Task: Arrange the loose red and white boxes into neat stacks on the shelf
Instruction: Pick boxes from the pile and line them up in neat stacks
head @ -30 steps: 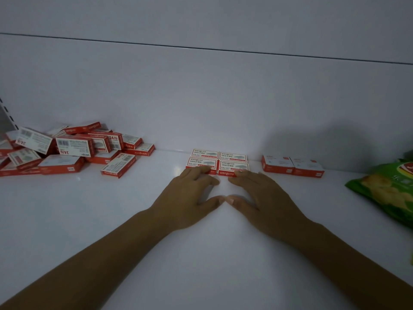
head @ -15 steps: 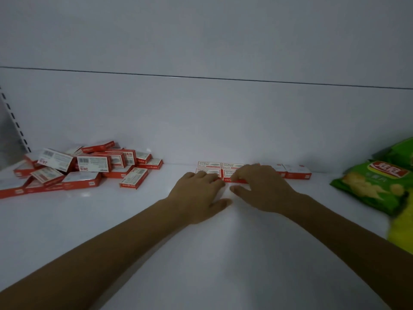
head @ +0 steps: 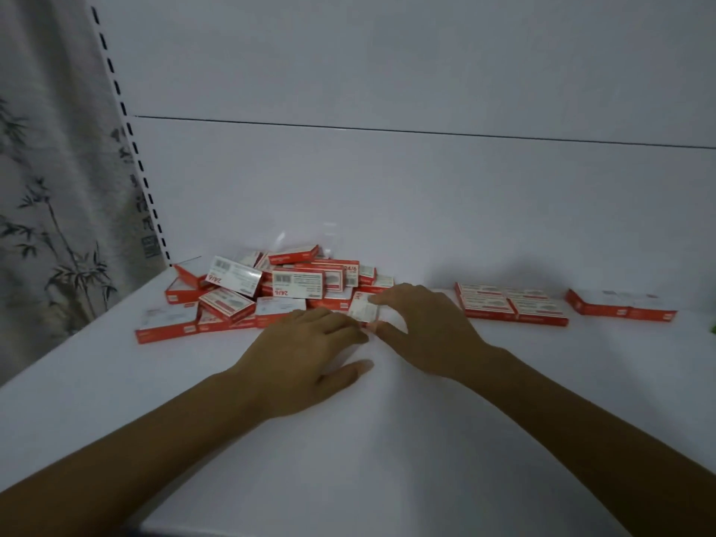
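Two bare forearms reach in over the white shelf (head: 387, 439). The left hand (head: 306, 350) lies palm down with fingers loosely straight and thumb spread, holding nothing, its fingertips at the front edge of the pile of boxes (head: 271, 288). The right hand (head: 426, 327), just beside it, seems to pinch a small box (head: 364, 310) between thumb and forefinger, though blur hides the contact. This box sits at the pile's right edge. The red and white boxes in the pile lie tumbled at all angles. Right of the hands, a flat block of boxes (head: 511, 304) lies edge to edge, then a separate pair (head: 620, 306). Behind stands the pale back panel (head: 387, 207), with a bamboo-print curtain (head: 58, 188) at far left
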The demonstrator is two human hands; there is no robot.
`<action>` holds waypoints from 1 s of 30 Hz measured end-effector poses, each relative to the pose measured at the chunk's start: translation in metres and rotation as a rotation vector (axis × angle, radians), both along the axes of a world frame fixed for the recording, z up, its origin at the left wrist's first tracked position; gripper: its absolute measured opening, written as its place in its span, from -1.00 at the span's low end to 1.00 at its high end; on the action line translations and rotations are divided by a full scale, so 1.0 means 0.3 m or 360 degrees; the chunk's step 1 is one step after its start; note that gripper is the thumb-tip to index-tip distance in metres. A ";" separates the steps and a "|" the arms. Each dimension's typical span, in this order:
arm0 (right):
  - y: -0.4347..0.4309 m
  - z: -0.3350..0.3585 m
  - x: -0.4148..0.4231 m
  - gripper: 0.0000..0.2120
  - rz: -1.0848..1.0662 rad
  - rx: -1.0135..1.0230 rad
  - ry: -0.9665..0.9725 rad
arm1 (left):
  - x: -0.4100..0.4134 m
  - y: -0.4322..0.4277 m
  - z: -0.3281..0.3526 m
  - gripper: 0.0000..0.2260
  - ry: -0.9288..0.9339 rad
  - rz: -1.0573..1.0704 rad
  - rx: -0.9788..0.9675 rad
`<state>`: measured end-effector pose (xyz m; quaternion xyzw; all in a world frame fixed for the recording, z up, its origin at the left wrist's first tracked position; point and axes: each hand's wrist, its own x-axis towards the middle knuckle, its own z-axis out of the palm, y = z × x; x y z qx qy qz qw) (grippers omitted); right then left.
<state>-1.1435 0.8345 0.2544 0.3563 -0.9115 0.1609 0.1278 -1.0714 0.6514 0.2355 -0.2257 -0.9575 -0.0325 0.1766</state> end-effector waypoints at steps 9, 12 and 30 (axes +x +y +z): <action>-0.167 -0.066 0.048 -0.72 -0.0430 -0.0056 -0.0026 | -0.064 -0.187 -0.021 -0.67 0.0152 -0.0086 0.0293; -0.172 -0.093 0.054 -0.66 -0.0534 -0.0198 -0.0104 | -0.077 -0.185 -0.047 -0.62 0.0091 -0.0117 0.0354; -0.127 -0.087 0.013 -0.78 -0.0834 -0.1423 -0.0583 | -0.083 -0.196 -0.067 -0.63 -0.0083 -0.0242 0.0509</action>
